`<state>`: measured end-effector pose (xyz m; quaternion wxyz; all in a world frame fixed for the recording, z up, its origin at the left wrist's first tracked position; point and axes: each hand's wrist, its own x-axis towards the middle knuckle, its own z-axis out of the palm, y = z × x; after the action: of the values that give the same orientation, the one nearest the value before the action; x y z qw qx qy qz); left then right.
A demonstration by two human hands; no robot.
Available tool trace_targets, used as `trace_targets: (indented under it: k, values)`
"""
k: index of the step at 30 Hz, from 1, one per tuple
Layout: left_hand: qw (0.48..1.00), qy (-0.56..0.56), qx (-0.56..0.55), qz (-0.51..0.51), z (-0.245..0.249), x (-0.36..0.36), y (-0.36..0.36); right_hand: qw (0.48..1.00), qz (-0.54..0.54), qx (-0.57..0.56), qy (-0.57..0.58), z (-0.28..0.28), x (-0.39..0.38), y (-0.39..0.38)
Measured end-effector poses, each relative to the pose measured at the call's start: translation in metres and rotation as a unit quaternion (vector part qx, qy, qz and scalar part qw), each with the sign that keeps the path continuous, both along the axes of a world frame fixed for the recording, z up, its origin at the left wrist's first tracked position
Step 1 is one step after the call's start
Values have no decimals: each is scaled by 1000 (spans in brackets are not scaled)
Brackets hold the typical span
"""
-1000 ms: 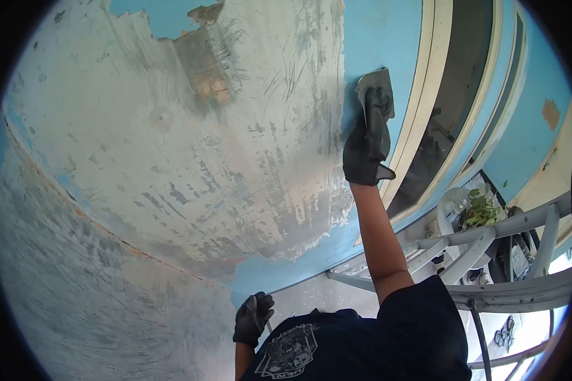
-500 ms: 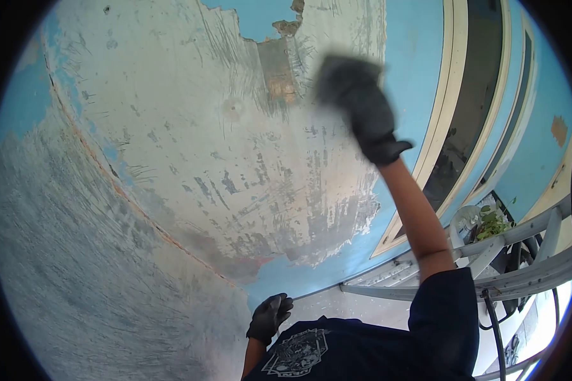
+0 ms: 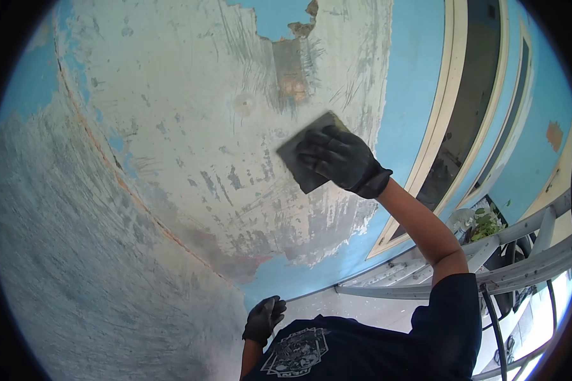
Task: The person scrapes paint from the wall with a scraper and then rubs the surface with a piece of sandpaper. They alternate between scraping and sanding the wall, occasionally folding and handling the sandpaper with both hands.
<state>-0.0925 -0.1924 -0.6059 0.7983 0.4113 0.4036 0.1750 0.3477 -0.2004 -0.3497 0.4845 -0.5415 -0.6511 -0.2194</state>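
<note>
Patchy blue wall (image 3: pixel 279 279), metal ladder (image 3: pixel 521 273)

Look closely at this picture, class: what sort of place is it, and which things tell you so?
Probably part of a building under repair: the scraped wall has ragged edges of blue paint, the gloved right hand holds a flat sheet against it, and a ladder is nearby.
</note>
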Motion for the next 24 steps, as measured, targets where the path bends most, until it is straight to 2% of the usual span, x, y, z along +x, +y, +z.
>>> trace_targets:
  k: [2, 4, 6, 7, 8, 9, 11, 12, 14, 15, 16, 18, 19, 20, 24]
  values:
    - [1000, 5, 1, -4, 7, -1, -1, 960, -166, 115, -195, 40, 8, -38]
    - [1000, 7, -5, -7, 0, -1, 2, 912, -259, 158, -275, 69, 21, -62]
    - [1000, 6, -21, -4, -13, -1, 0, 925, -242, 119, -268, 45, 27, -37]
    - [1000, 7, -17, -9, -17, -1, -1, 988, -101, 87, -74, 17, 46, -10]
    - [999, -6, -26, -25, -20, 2, -2, 985, 47, 104, 132, -11, 64, 17]
    - [998, -17, -34, -40, -20, 3, 1, 998, -17, 40, 44, 15, 50, -2]
    - [999, -12, -16, -43, -15, 6, 8, 978, -125, -55, -159, 73, 15, -42]
    - [999, -11, -8, -41, -13, 8, 6, 962, -190, 4, -194, 76, 31, -47]
    - [1000, 3, -20, -21, -12, 13, -1, 946, -242, 92, -195, 68, 36, -45]
    - [999, 7, -25, -19, -10, 16, -2, 953, -226, 96, -175, 51, 23, -33]
    - [1000, 7, -18, -20, -10, 17, -3, 983, -108, 28, -145, 22, -16, -20]
    - [999, -17, -12, -26, -6, 16, -5, 987, -72, -57, -128, 5, -30, -9]
    - [1000, -12, -13, -21, -5, 12, -3, 974, -160, -75, -144, 6, -24, -9]
    - [1000, -13, -4, -25, -5, 12, -3, 975, -155, -77, -143, 2, -26, -4]
    - [1000, 15, -14, -20, -14, 8, -8, 996, -83, -32, 5, -31, -32, 4]
